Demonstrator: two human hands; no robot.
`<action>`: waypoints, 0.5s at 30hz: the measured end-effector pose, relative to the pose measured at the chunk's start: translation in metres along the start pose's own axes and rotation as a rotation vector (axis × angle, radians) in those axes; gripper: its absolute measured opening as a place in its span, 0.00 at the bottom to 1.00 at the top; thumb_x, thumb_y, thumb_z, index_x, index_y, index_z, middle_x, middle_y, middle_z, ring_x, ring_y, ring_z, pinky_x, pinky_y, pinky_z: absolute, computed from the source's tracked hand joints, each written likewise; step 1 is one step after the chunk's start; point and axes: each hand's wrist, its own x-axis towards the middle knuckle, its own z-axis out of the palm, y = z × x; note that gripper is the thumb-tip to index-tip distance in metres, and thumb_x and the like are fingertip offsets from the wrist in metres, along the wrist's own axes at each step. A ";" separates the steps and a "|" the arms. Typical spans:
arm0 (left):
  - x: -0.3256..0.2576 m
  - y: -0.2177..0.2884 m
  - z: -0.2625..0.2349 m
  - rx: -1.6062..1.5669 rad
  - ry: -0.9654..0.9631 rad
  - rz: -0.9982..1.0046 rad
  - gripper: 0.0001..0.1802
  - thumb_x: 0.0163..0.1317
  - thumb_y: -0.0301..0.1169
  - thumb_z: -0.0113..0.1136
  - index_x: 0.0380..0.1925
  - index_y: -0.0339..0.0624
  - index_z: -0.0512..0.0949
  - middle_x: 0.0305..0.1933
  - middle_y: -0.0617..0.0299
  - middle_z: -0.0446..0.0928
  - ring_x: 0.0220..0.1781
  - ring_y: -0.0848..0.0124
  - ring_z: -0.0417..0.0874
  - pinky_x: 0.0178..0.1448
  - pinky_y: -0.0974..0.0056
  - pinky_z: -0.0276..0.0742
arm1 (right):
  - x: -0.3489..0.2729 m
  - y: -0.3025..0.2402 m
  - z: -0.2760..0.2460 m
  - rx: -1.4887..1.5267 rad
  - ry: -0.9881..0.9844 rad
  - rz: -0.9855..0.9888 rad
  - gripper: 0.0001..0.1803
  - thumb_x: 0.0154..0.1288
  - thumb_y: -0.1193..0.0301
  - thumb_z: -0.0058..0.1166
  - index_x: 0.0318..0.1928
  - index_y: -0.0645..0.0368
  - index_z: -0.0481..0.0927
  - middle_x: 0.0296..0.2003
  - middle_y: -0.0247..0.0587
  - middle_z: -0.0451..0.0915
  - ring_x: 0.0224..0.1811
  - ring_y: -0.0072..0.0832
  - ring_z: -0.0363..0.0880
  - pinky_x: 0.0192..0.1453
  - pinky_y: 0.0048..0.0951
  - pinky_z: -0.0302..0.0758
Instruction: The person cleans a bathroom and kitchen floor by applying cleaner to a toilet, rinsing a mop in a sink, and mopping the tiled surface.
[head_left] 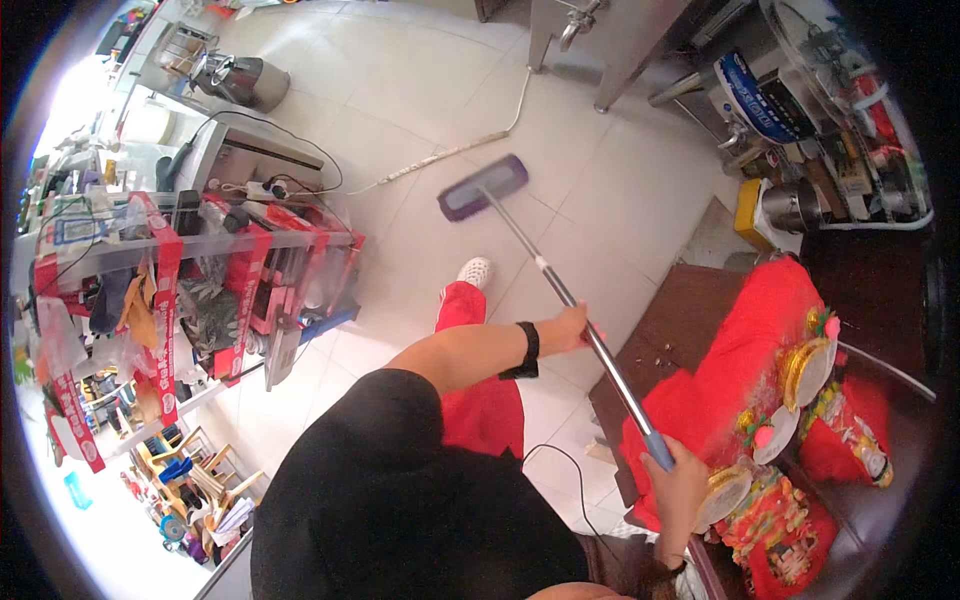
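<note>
A flat mop with a purple-rimmed head (484, 188) lies against the pale tiled floor, ahead of my feet. Its silver pole (618, 388) slants from the head down toward my right side. Partway along the pole, my left hand (568, 328) is wrapped round it, with a black band on that wrist. Closer to me, my right hand (682, 484) grips the pole's blue end (658, 450). One white shoe (476, 271) and red trousers (462, 308) show below my left arm.
A white cable (450, 153) runs along the floor beside the mop head. At left stands a cluttered shelf (290, 243) bound with red tape. A dark brown table (660, 325) at right bears red cloth (750, 330) and decorations. Metal legs (612, 85) stand at the far side.
</note>
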 end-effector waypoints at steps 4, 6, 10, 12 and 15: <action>0.045 0.113 -0.048 0.117 0.075 0.160 0.22 0.72 0.51 0.43 0.52 0.44 0.62 0.36 0.48 0.71 0.32 0.53 0.78 0.35 0.43 0.84 | 0.077 -0.024 0.076 0.656 -0.396 0.189 0.21 0.60 0.66 0.61 0.54 0.57 0.79 0.23 0.38 0.77 0.20 0.28 0.75 0.25 0.30 0.71; 0.072 0.182 -0.085 0.174 0.043 0.325 0.23 0.72 0.52 0.41 0.48 0.42 0.63 0.31 0.48 0.71 0.27 0.53 0.79 0.30 0.44 0.83 | 0.132 -0.057 0.111 1.038 -0.692 0.334 0.24 0.65 0.67 0.56 0.61 0.56 0.73 0.22 0.31 0.73 0.18 0.21 0.69 0.21 0.23 0.66; 0.084 0.341 -0.109 0.205 0.179 0.451 0.26 0.72 0.52 0.40 0.43 0.36 0.65 0.26 0.51 0.73 0.24 0.55 0.80 0.28 0.46 0.83 | 0.238 -0.140 0.178 1.704 -1.022 0.438 0.28 0.71 0.68 0.49 0.69 0.49 0.59 0.26 0.34 0.70 0.16 0.16 0.61 0.16 0.19 0.59; 0.085 0.413 -0.124 0.290 0.165 0.447 0.23 0.73 0.50 0.40 0.44 0.39 0.65 0.26 0.53 0.73 0.23 0.58 0.79 0.30 0.50 0.84 | 0.284 -0.183 0.198 1.856 -1.120 0.506 0.27 0.72 0.68 0.47 0.69 0.46 0.58 0.26 0.34 0.69 0.17 0.15 0.60 0.15 0.16 0.57; 0.084 0.447 -0.109 0.433 0.245 0.499 0.21 0.72 0.47 0.43 0.46 0.39 0.67 0.27 0.55 0.74 0.28 0.60 0.81 0.32 0.52 0.85 | 0.317 -0.205 0.223 1.854 -1.128 0.521 0.27 0.73 0.68 0.46 0.70 0.45 0.58 0.25 0.32 0.67 0.18 0.14 0.60 0.15 0.14 0.57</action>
